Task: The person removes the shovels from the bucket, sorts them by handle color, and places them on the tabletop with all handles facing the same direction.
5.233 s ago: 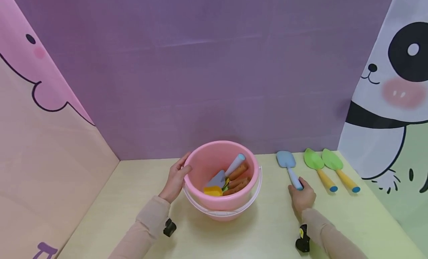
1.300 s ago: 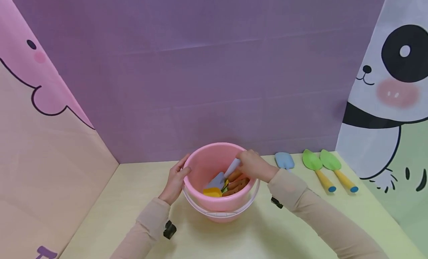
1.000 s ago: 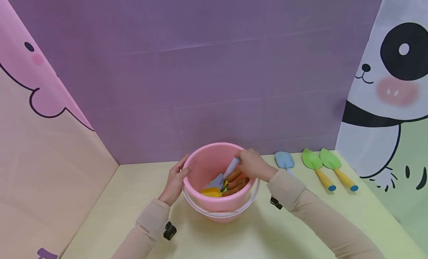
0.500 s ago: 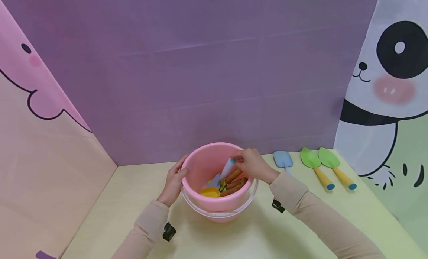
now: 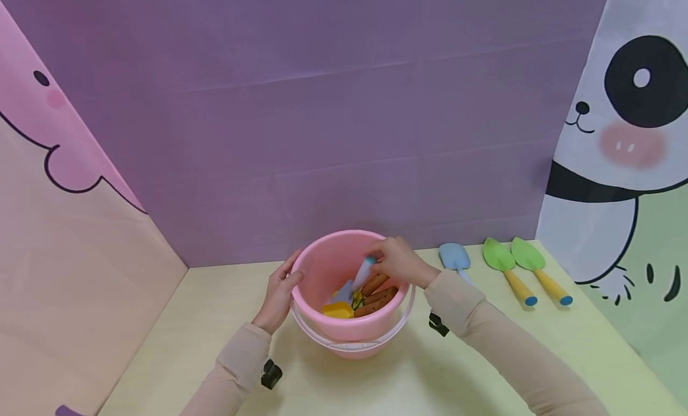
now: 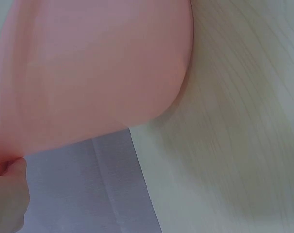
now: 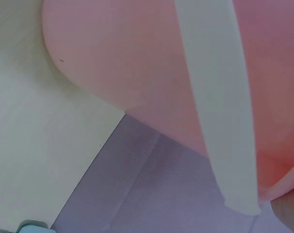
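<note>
A pink bucket [image 5: 344, 327] stands upright on the table, its white carrying handle [image 5: 352, 347] hanging down at the front. My left hand [image 5: 276, 293] grips the rim on the left, thumb over the edge. Across the right rim reaches my right hand [image 5: 400, 264], its fingertips pinching the top end of a light blue trowel [image 5: 362, 276] inside. The trowel leans with its blade low in the bucket. Several brown handles [image 5: 376, 299] and a yellow piece [image 5: 338, 310] lie beside it. In the right wrist view, only a bit of my right hand [image 7: 288, 208] shows.
Right of the bucket, a blue shovel [image 5: 454, 258] lies on the table [image 5: 215, 320], its handle partly behind my right sleeve. Two green leaf-shaped trowels with yellow handles [image 5: 518, 286] lie farther right. A purple wall [image 5: 333, 135] rises behind, with printed side walls left and right.
Earlier my right hand held the blue shovel's handle on the table; it has since moved left to the bucket. Lately the trowel's top end has shifted slightly left with my fingers. My left hand stays.
</note>
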A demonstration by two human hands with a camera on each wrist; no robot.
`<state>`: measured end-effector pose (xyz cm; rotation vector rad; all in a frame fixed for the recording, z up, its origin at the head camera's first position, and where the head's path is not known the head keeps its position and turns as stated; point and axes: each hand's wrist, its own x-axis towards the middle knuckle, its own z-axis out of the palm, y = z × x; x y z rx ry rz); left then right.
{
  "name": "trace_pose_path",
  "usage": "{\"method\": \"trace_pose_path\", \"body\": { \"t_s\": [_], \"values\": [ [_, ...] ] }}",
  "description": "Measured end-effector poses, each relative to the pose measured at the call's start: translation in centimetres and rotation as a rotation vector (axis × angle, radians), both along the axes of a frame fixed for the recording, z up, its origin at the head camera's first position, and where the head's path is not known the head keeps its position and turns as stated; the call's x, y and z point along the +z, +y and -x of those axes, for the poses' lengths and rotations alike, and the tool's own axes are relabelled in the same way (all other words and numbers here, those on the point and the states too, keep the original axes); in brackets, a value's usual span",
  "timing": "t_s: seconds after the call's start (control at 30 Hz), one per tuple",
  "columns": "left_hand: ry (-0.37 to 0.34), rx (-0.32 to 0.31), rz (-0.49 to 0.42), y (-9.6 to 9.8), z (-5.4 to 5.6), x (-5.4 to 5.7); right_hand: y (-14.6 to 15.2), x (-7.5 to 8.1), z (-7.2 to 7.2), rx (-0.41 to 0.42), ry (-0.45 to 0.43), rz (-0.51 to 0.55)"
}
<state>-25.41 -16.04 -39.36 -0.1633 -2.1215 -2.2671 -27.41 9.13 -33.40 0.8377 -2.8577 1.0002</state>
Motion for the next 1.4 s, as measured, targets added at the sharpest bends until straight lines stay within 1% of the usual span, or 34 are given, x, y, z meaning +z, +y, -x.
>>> {"method": "trace_pose_path", "body": {
  "t_s": [0.17, 0.27, 0.37, 0.4, 0.53, 0.6, 0.7, 0.8, 0.9, 1.07, 1.23, 1.3, 1.4],
  "values": [
    [0.000, -0.013, -0.008, -0.2, 0.1, 0.0, -0.8, 0.1, 0.7, 0.033, -0.021, -0.067],
    [0.005, -0.015, -0.013, -0.2, 0.2, -0.1, -1.3, 0.0, 1.1, 0.057, -0.034, -0.070],
    [0.002, -0.016, -0.015, -0.1, 0.1, -0.2, -1.6, -0.3, 1.2, 0.076, -0.077, -0.059],
    [0.000, -0.015, -0.016, 0.0, 0.1, -0.2, -1.7, -0.4, 1.2, 0.072, -0.093, -0.062],
    [0.001, -0.023, -0.019, 0.1, 0.1, -0.5, -1.9, -0.9, 1.2, 0.068, -0.109, -0.082],
    [-0.005, -0.025, -0.024, 0.1, 0.2, -0.5, -1.9, -1.1, 1.2, 0.069, -0.097, -0.089],
    [0.001, -0.019, -0.010, 0.1, 0.1, -0.5, -1.9, -1.2, 1.3, 0.101, -0.068, -0.086],
    [0.005, -0.006, -0.005, -0.1, 0.1, -0.3, -2.0, -1.2, 1.4, 0.125, -0.025, -0.088],
    [0.005, -0.008, -0.008, -0.1, 0.1, -0.3, -2.1, -1.0, 1.4, 0.128, -0.006, -0.096],
    [0.004, -0.013, -0.013, -0.1, 0.1, -0.2, -2.0, -0.8, 1.1, 0.124, 0.003, -0.102],
    [0.006, -0.011, -0.011, -0.1, 0.0, -0.2, -2.0, -0.8, 1.1, 0.143, 0.002, -0.061],
    [0.004, -0.009, -0.011, -0.1, 0.0, -0.2, -2.0, -0.7, 1.1, 0.125, -0.022, -0.050],
    [0.008, -0.009, -0.011, -0.1, 0.0, -0.2, -2.0, -0.4, 0.9, 0.076, -0.052, -0.067]
  ]
}}
